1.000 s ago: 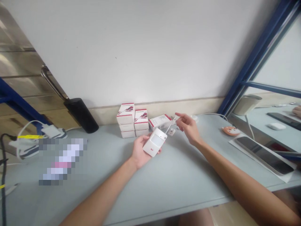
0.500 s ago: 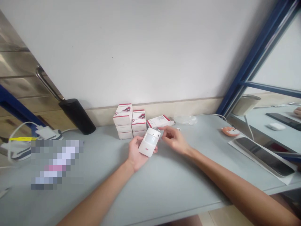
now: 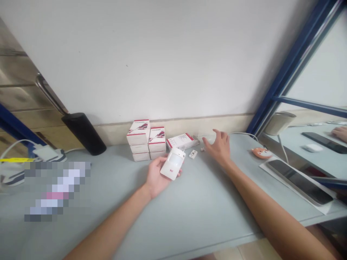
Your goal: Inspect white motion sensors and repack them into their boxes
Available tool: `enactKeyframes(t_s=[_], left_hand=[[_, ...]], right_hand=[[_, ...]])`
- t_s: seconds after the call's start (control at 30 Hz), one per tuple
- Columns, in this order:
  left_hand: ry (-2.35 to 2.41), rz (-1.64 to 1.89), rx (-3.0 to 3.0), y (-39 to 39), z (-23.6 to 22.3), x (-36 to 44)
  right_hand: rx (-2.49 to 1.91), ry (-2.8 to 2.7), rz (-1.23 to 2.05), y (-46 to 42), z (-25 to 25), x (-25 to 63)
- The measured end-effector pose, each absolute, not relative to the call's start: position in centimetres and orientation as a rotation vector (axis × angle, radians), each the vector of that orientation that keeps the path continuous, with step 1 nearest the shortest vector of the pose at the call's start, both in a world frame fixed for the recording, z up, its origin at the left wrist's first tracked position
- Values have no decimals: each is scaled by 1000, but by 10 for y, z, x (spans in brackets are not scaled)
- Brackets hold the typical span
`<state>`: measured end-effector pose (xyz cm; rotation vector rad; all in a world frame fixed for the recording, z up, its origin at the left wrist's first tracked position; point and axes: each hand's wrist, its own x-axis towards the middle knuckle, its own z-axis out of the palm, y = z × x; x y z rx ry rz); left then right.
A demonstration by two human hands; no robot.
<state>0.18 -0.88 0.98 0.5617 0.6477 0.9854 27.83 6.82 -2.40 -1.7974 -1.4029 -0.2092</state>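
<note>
My left hand (image 3: 155,177) is curled around a white sensor device (image 3: 172,163) with a small red mark, held above the grey table (image 3: 189,213). My right hand (image 3: 219,147) hovers to the right of it with fingers spread, holding nothing, reaching toward a clear plastic bag (image 3: 206,137) near the wall. A small white part (image 3: 193,154) lies on the table between the two hands. An open white and red box (image 3: 180,141) lies flat just behind the device.
Stacked white and red boxes (image 3: 146,139) stand against the wall. A black cylinder (image 3: 84,132) leans at the back left. An orange toy (image 3: 260,152) and a phone on paper (image 3: 298,177) lie right. Another person's hand (image 3: 340,132) shows far right.
My right hand pushed the thin antenna down to the device, then let go and moved right toward the plastic bag. The left hand kept hold of the device.
</note>
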Motion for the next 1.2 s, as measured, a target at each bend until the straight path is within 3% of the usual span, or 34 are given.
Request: enactKeyframes(t_s=[0.43,0.9,1.2], left_hand=[[648,1052,574,-14,9,7],[483,1073,675,-34,24,18],[589,1063,697,-24,9,14]], right_hand=[[-1811,-1318,-70,66,-21,283],[-1157,-1561,202,10,4,200],[-1118,-1530,249,3,7,195]])
